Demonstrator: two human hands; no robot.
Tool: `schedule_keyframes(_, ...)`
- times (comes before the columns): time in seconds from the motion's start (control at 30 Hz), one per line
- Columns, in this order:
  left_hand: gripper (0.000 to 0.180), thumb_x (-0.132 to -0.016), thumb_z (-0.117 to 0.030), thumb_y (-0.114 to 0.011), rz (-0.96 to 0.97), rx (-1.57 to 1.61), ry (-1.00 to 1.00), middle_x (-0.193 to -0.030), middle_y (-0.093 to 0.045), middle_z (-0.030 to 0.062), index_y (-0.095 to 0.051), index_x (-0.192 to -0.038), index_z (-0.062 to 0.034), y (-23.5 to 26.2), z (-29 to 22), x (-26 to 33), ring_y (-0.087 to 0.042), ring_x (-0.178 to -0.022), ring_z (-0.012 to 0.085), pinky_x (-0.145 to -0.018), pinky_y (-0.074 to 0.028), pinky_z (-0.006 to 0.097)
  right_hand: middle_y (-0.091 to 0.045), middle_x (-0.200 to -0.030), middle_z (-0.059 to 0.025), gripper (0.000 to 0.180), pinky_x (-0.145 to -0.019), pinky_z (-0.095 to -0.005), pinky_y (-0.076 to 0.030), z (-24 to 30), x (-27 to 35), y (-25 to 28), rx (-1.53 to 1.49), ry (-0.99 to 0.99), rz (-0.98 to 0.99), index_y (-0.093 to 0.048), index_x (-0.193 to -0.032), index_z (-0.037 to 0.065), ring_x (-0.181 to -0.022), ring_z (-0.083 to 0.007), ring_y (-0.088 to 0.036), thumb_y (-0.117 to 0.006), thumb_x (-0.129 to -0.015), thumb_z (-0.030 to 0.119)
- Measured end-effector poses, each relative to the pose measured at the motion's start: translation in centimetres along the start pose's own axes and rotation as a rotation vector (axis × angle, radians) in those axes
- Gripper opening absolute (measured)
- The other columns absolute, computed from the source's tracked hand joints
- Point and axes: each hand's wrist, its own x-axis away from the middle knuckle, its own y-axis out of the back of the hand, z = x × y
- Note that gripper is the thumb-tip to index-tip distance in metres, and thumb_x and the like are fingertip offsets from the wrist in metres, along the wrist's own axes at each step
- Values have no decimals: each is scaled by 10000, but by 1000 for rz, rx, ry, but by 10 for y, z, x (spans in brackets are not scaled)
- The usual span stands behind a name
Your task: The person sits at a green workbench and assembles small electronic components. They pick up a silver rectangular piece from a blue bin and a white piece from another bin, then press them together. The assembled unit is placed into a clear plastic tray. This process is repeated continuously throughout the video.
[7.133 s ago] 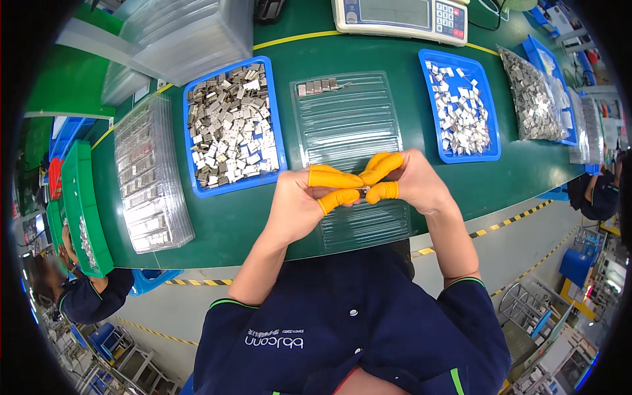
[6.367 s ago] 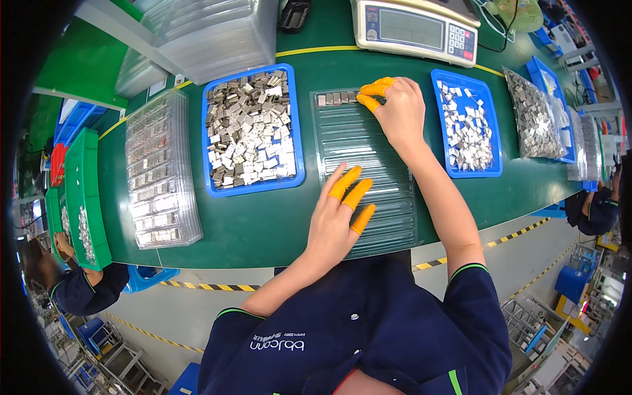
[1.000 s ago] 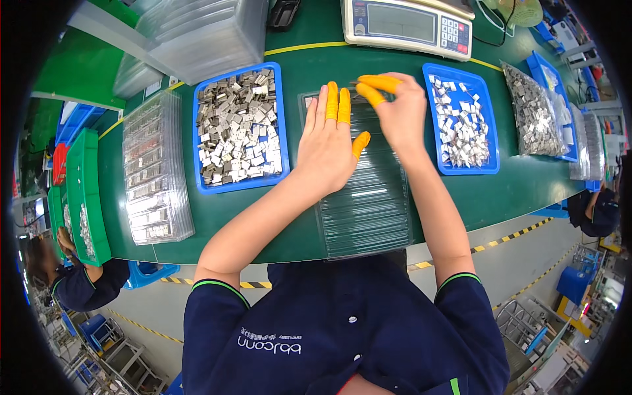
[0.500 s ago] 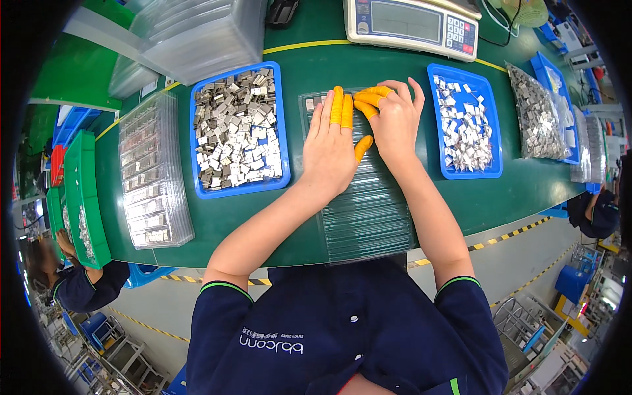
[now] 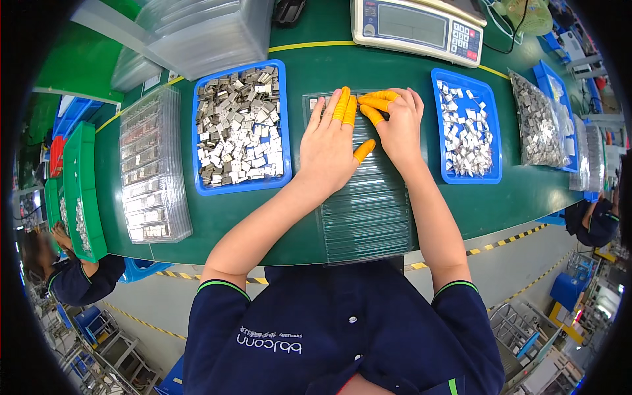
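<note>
A clear plastic tray (image 5: 365, 227) with narrow ridged rows lies on the green table before me. My left hand (image 5: 327, 150) rests flat across its far part, fingers stretched and slightly apart, with yellow finger cots on the thumb and two fingers. Close to those fingertips, my right hand (image 5: 401, 128) is bent into a pinch at the tray's far end, yellow cots on its thumb and a finger. Whatever is between its fingertips is hidden. A few small metal pieces sit in the tray's far row, partly covered by my hands.
Left stands a blue bin (image 5: 288, 141) of small silver metal shells (image 5: 240, 131), beside stacked filled clear trays (image 5: 155, 171). Right, another blue bin (image 5: 496, 125) holds small white-and-metal parts (image 5: 467, 135). Beyond are a scale (image 5: 411, 29) and a bag of parts (image 5: 540, 122). Co-workers sit at both sides.
My right hand's raised outer fingers have folded in, and it stays at the tray's far end. My left hand's fingers have spread slightly. The whole view has shifted a little.
</note>
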Motion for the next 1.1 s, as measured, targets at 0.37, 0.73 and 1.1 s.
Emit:
schedule_keyframes(0.37, 677, -869, -394, -532, -87, 72, 3, -1410, -318, 194, -326, -1332, 55, -11, 0, 5, -219, -1361, 280, -1117, -163, 419, -650, -943, -100, 158, -1003, -406, -301, -5, 0, -4, -103, -23, 5, -720, -885, 76, -1017, -267, -520, -653, -742, 85)
schedule_keyframes(0.73, 560, -831, -257, -595, -203, 1258, -152, -1320, -413, 167, -395, -1286, 1, 115, 3, 28, -313, -1275, 364, -1057, -242, 477, -649, -988, -130, 219, -898, -358, -409, -1, -12, 22, -458, -197, -188, -646, -1059, 58, -960, -284, -574, -562, -863, 106)
schedule_keyframes(1.1, 389, -900, -160, -491, 82, 2613, -361, -871, -658, 79, -403, -1247, -9, 173, -1, 125, -578, -970, 192, -856, -470, 225, -629, -1009, -196, 244, -833, -366, -445, -14, 42, 108, 12, -486, -35, -653, -1031, 19, -912, -319, -598, -631, -791, 52)
